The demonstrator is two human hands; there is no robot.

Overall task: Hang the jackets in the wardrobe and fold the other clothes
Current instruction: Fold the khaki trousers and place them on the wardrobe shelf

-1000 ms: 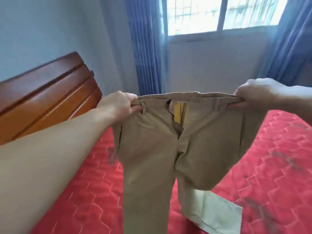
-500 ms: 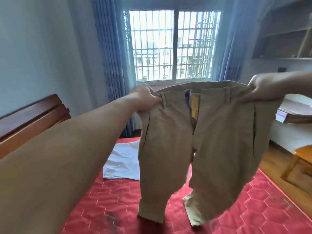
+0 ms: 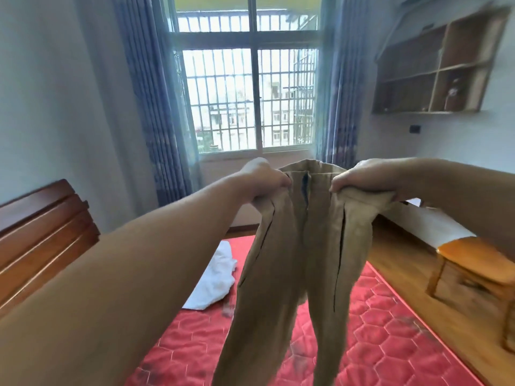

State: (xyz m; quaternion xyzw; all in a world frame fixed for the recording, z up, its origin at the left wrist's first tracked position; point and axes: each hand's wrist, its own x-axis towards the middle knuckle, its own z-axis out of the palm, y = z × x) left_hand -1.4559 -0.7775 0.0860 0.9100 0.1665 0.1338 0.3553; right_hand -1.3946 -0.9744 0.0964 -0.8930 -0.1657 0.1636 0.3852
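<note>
1. Khaki cotton trousers (image 3: 301, 260) are hanging in the air above a red quilted mattress (image 3: 376, 330), legs dangling.
2. The left hand (image 3: 263, 179) and right hand (image 3: 359, 181) are each gripping the waistband, fingers curled into the cloth.
3. For a neat fold, the side seams likely need matching.
4. A crumpled white garment (image 3: 214, 277) is lying farther back.

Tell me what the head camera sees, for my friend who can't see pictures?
Two hands, left hand and right hand, hold tan trousers up by the waistband over a red mattress. A white garment lies on it, before a barred window.
</note>
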